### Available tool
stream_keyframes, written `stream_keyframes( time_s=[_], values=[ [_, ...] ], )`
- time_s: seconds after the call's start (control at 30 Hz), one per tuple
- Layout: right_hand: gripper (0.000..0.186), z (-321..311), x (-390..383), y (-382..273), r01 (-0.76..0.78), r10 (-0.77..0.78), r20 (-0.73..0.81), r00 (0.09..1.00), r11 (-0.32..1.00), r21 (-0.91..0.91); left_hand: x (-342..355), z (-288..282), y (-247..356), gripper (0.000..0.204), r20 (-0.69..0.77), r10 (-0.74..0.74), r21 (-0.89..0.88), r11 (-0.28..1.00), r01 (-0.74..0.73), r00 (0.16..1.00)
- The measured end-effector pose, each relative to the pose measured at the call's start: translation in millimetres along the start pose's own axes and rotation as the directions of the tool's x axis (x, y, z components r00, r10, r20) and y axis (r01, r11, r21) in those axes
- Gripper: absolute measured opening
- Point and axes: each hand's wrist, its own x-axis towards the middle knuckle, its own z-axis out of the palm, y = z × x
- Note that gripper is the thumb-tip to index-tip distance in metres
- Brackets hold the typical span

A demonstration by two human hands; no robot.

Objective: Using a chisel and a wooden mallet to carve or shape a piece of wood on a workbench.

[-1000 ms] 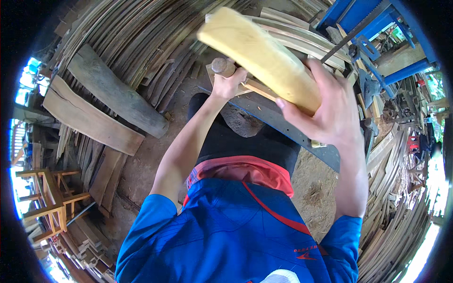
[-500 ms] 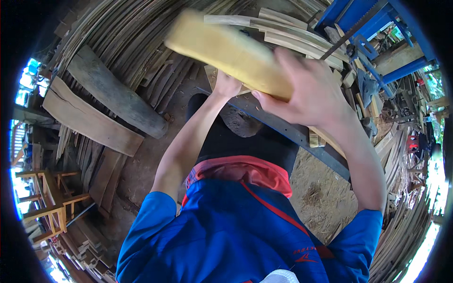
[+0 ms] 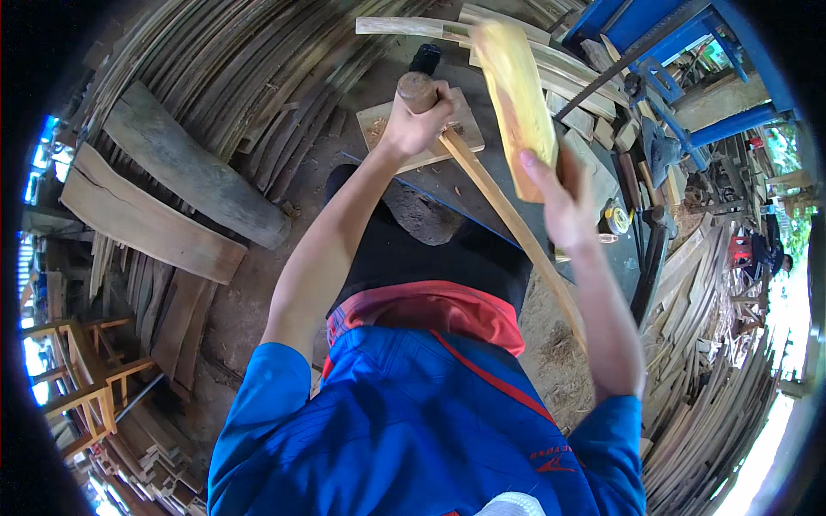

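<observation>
My left hand (image 3: 415, 125) is wrapped round an upright wooden handle (image 3: 417, 89) with a round, worn top end; whatever is at its lower end is hidden. Below that hand lies a light board (image 3: 469, 116) with wood shavings on it. A long narrow wooden strip (image 3: 516, 228) runs from beside the left hand toward the right forearm. To the right, my right hand (image 3: 568, 198) grips the near end of a thick yellowish wooden block (image 3: 509, 95), raised and tilted, slightly blurred. The block and the handle are apart.
On the dark bench at right are a yellow tape measure (image 3: 616, 218) and a hammer (image 3: 659, 225). Behind them stands a blue metal frame (image 3: 740, 125) with a saw blade (image 3: 632, 58). Curved boards (image 3: 155, 215) and stacked planks flank the left; a wooden chair frame (image 3: 86, 378) stands lower left.
The wooden block has swung right and turned more upright in my right hand, away from my left hand. The left hand's handle and the board with shavings have come into view.
</observation>
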Motion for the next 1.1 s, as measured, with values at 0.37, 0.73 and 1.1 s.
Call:
stream_keyframes(
  time_s=[0.37,0.73,1.1],
  values=[
    [0.045,36.1,-33.7,143.0,-0.036,0.125,-0.395,0.910,0.974,0.225,4.1,-17.4,-6.4,0.022,-0.093,0.082,-0.305,0.947,-0.106,0.992],
    [0.038,36.8,-34.2,119.0,-0.035,-0.024,-0.343,0.939,0.986,-0.165,0.1,-31.0,8.7,0.025,-0.202,0.110,-0.389,0.903,-0.183,0.973],
    [0.035,41.7,-38.7,109.2,0.004,-0.053,-0.217,0.975,0.975,-0.221,-10.1,-29.5,16.9,0.023,-0.207,0.110,-0.296,0.940,-0.169,0.972]
  ],
)
